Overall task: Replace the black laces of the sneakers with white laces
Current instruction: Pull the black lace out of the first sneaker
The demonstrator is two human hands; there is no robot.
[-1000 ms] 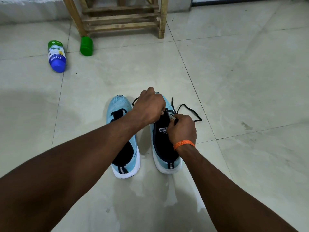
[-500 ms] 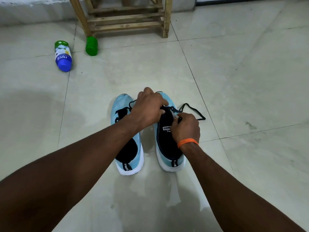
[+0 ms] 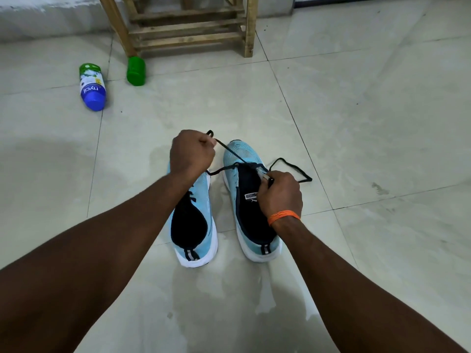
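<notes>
1. Judged from the layout, the step in hand is stripping the black lace from the right sneaker, at frame centre. No white lace is in view.
2. The left hand, fingers curled tight into a fist, pinches the lace and holds it taut up and to the left of the toe.
3. The right hand, fingers curled, grips the sneaker's right eyelet edge by a pale tab. An orange band circles that wrist.
4. Next move probably calls for drawing the lace clear of the last eyelets while the shoe is braced. The slack loop lying right of the shoe may snag.
5. The lace is a thin, limp cord. Both shoes are pale blue ribbed knit with dark linings and white soles.
6. The left sneaker keeps its black lace.
7. The glossy tiled floor looks slippery.
</notes>
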